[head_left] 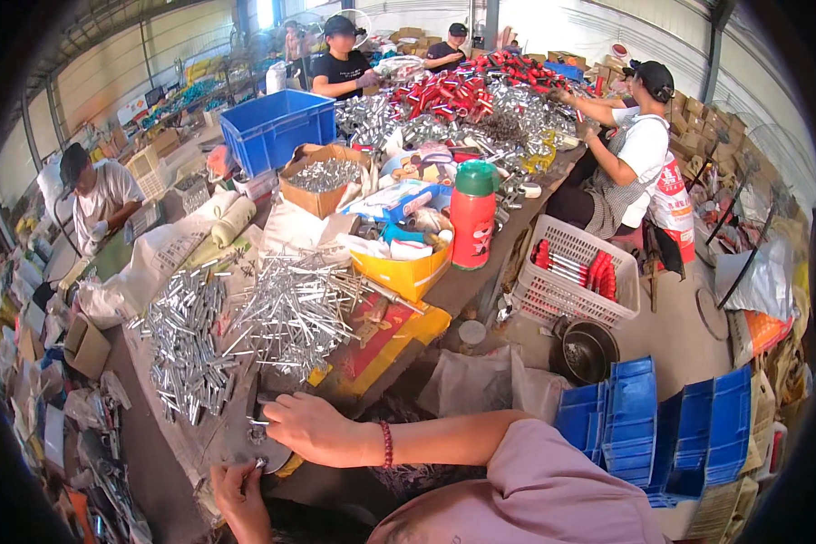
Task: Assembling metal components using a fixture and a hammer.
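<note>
My left hand (242, 500) is at the table's near edge, its thumb and fingers pinched around a small shiny metal piece (261, 462). Just beyond it, my right hand (313, 430) reaches in from the right with bent fingers. Its fingertips are together beside a small dark metal fixture (257, 428); what they grip, if anything, is too small to make out. A red beaded bracelet (387, 444) circles that wrist. Past my hands lie a heap of short metal tubes (186, 349) and, to its right, a heap of thin metal rods and pins (295, 308).
A yellow box (399, 275) of odds and ends and a red bottle with green lid (473, 218) stand beyond the heaps. Blue bins (630, 422) and a grey crate (576, 304) are at right. Co-workers sit around a large pile of red-handled and metal parts (444, 95).
</note>
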